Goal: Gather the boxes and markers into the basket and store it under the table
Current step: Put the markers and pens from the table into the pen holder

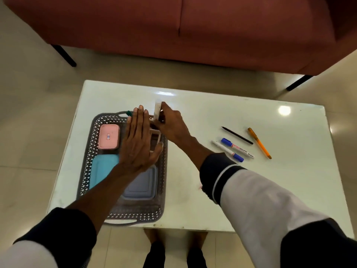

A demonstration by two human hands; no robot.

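Note:
A grey perforated basket [90,157] sits on the left half of the white table [212,190]. Inside lie a pink box [108,136], a blue box [102,169], a lavender box [142,184] and a white-rimmed box [156,134] mostly hidden by my hands. My left hand [138,144] hovers flat, fingers straight, over the basket's middle. At the basket's far right corner my right hand [171,123] pinches a white marker [157,110], held nearly upright. On the table to the right lie two blue-capped white markers [236,147], a black pen [237,135] and an orange pen [259,143].
A red sofa [193,26] on black legs stands beyond the table's far edge. Pale tiled floor [29,113] surrounds the table. My feet [173,248] are at the near edge. A green-tipped item [129,112] pokes out by the basket's far handle.

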